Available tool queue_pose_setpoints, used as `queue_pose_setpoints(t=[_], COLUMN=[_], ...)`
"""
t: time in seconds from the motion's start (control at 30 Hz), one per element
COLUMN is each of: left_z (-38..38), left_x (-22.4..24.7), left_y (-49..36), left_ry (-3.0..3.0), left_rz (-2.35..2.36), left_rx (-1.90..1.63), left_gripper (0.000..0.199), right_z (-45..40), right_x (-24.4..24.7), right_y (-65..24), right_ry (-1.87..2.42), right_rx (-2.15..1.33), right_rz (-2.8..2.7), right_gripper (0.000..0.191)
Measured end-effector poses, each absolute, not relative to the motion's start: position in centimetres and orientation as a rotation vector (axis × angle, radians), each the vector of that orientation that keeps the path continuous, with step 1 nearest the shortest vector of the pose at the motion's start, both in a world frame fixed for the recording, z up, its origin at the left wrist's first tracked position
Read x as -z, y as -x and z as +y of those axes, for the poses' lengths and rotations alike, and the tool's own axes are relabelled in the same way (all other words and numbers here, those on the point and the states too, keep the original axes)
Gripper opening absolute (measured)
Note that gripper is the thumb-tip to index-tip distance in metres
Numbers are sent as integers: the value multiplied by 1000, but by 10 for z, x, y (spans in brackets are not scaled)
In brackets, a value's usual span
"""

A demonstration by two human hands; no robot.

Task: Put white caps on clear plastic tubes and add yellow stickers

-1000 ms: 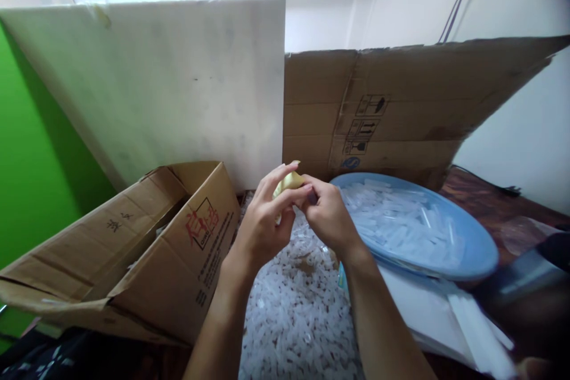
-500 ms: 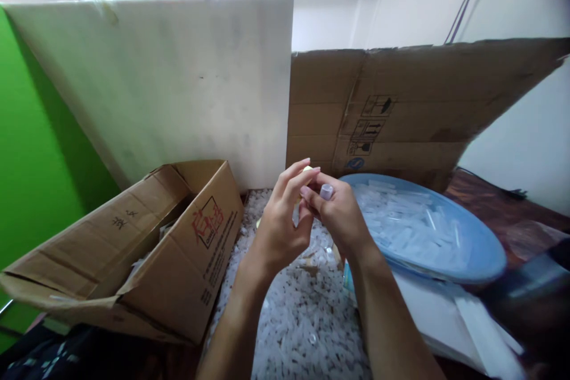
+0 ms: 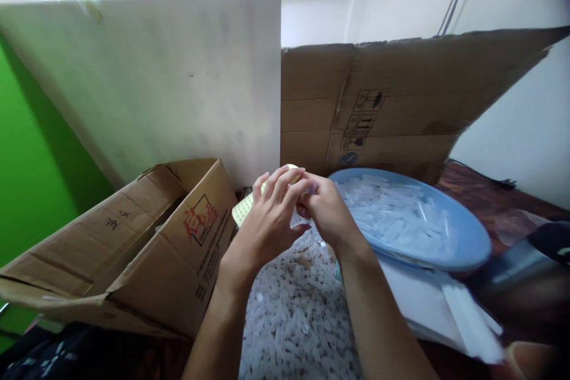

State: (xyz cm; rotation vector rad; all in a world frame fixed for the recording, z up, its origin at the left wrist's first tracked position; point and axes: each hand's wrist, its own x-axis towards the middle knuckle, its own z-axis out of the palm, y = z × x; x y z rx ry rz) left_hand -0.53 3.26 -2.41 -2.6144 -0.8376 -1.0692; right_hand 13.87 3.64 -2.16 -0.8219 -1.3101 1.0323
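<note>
My left hand (image 3: pixel 274 208) is bent over a pale yellow sheet covered in small dots (image 3: pixel 243 208), which looks like a sticker sheet. Its fingers curl across the sheet and the thumb points right, apart from them. Close against those fingertips, my right hand (image 3: pixel 329 208) has its fingers wrapped round a small clear plastic tube (image 3: pixel 312 188), mostly hidden by the fingers. Both hands are above a wide layer of small whitish translucent plastic pieces (image 3: pixel 298 314).
At left stands an open cardboard box (image 3: pixel 178 255). A blue oval basin (image 3: pixel 478 243) of clear plastic tubes stands at right, above a white flat item (image 3: pixel 409 303). Behind are a white board (image 3: pixel 178 83) and a cardboard panel (image 3: pixel 401 101).
The view has shifted slightly. My left hand has turned palm-down, and more of the yellow sheet shows at its left. The tube's end, plain before, is now mostly covered by fingers.
</note>
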Motion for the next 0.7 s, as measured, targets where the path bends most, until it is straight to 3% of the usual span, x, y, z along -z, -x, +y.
queue_pose_setpoints(t=[0.17, 0.33, 0.7], left_z=[36, 37, 46], left_x=[31, 35, 41], left_y=[0, -5, -4], left_ry=[2552, 2558, 2534], left_rz=[-806, -817, -840], left_rx=[1126, 1122, 1103], left_gripper=[78, 87, 85], right_z=[38, 40, 53], right_x=[25, 26, 36], right_y=[-137, -138, -131], right_ry=[848, 844, 891], right_rx=[-1011, -1001, -1090], right_rz=[-1313, -1294, -1303], right_gripper=[6, 12, 10])
